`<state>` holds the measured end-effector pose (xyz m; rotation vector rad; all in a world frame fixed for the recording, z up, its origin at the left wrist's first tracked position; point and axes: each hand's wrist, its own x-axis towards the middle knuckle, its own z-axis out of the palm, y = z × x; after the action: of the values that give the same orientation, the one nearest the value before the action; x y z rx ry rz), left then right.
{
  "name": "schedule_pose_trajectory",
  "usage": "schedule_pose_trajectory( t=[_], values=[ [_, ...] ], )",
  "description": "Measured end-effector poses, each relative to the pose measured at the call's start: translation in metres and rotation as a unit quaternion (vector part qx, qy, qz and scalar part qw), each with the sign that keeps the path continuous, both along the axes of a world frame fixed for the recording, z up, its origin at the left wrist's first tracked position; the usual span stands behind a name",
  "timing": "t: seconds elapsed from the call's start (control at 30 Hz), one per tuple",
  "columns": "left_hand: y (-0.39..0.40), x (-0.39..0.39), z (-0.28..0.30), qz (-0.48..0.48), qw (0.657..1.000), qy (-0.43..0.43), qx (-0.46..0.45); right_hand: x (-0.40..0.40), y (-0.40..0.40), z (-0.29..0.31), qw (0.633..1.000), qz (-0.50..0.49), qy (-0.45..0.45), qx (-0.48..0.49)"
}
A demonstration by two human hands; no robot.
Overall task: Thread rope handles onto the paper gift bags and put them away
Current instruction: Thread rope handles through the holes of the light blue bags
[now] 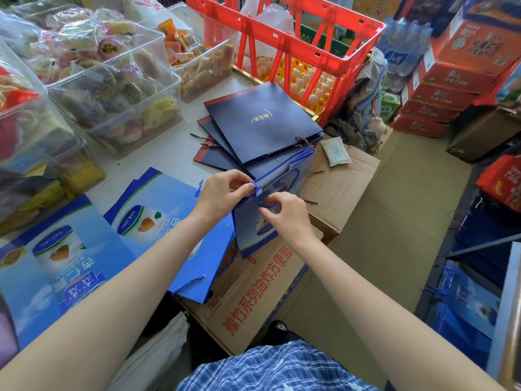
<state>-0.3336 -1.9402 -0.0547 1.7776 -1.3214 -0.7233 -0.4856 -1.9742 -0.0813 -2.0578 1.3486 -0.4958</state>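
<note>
I hold a blue paper gift bag upright over a cardboard box. My left hand pinches the bag's top edge at a hole, where a blue rope end pokes out. My right hand pinches the blue rope handle against the bag's side. A stack of dark navy bags with twisted rope handles lies on the table behind. Flat light-blue printed bags lie at the left, one of them with a blue rope threaded.
Clear plastic bins of snacks line the table's left. A red crate over egg trays stands at the back. Cardboard boxes sit under the bags. Red cartons are stacked at the right, and blue bags stand at the lower right.
</note>
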Motion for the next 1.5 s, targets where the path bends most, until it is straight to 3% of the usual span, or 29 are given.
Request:
schedule_pose_trajectory(
  t=[0.3, 0.5, 0.7, 0.87, 1.07, 1.27, 1.33, 1.5],
  values=[
    [0.008, 0.006, 0.002, -0.032, 0.999, -0.005, -0.011, 0.021, -0.005, 0.003, 1.000, 0.007, -0.011, 0.008],
    [0.005, 0.004, 0.003, -0.039, 0.997, -0.057, -0.026, 0.013, -0.005, 0.011, 0.999, 0.021, -0.025, 0.035],
    [0.002, 0.008, 0.003, -0.087, 0.982, -0.166, -0.038, 0.010, -0.001, 0.013, 0.998, 0.001, -0.049, 0.050],
    [0.005, 0.011, 0.001, -0.134, 0.949, -0.277, -0.070, 0.007, -0.001, 0.012, 0.995, -0.015, -0.066, 0.076],
    [-0.002, 0.014, -0.001, -0.094, 0.965, -0.237, -0.063, 0.000, -0.005, 0.004, 0.996, 0.036, -0.009, 0.077],
    [-0.001, 0.016, -0.001, -0.105, 0.973, -0.202, -0.050, 0.008, -0.009, 0.015, 0.990, 0.042, -0.083, 0.103],
    [0.001, 0.014, 0.000, -0.095, 0.975, -0.196, -0.038, 0.012, -0.008, 0.013, 0.992, 0.056, -0.069, 0.089],
    [0.004, 0.009, 0.004, -0.082, 0.981, -0.175, -0.029, 0.020, -0.003, 0.002, 0.998, 0.001, -0.042, 0.038]
  ],
)
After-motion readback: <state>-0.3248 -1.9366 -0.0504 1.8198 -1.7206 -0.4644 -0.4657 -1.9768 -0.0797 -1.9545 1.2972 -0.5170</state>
